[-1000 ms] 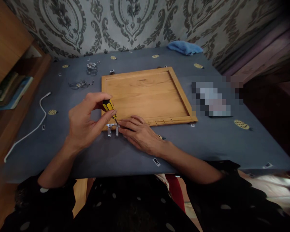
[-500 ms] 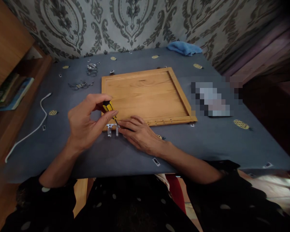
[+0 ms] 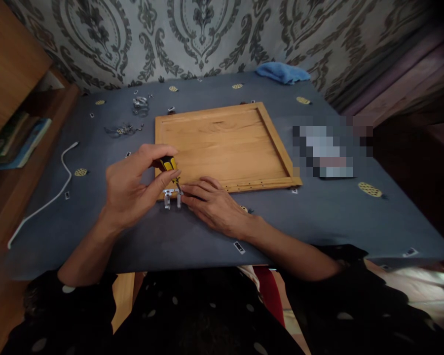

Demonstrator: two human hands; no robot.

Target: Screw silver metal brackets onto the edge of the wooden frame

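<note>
Grey-blue tablecloth (image 3: pixel 318 217) under everything, damask wallpaper behind. Lying flat mid-table: wooden panel (image 3: pixel 225 143), raised rim facing up. All the action down at its near-left corner.

Left hand (image 3: pixel 131 192) pinched round a yellow-and-black screwdriver (image 3: pixel 166 163), thumb and fingertips closed on the handle. Shaft tilted down and right toward a small metal bracket (image 3: pixel 172 196). Bracket sitting on the panel's near edge, 2 prongs hanging over onto the cloth.

Right hand (image 3: pixel 214 204) flat on the table just right of the bracket, fingers stretched out, grasping nothing. Fingertips right beside the tip, touching the metal or just short of it; impossible to tell which.

Now the worries:
- Tip very near those right fingertips, so could skid off the screw head and jab them, given only a light pinch on a slanted shaft.
- Same slant likely to chew the screw head or drive it crooked.
- Panel unclamped on soft cloth, so liable to slide away under a hard push.
- Screw itself too small to make out.

Elsewhere: loose metal hardware (image 3: pixel 140 104) far left, white cable (image 3: pixel 64 165) at left, blue cloth (image 3: pixel 283 73) at the far edge, books (image 3: pixel 11 143) on a shelf at left.
</note>
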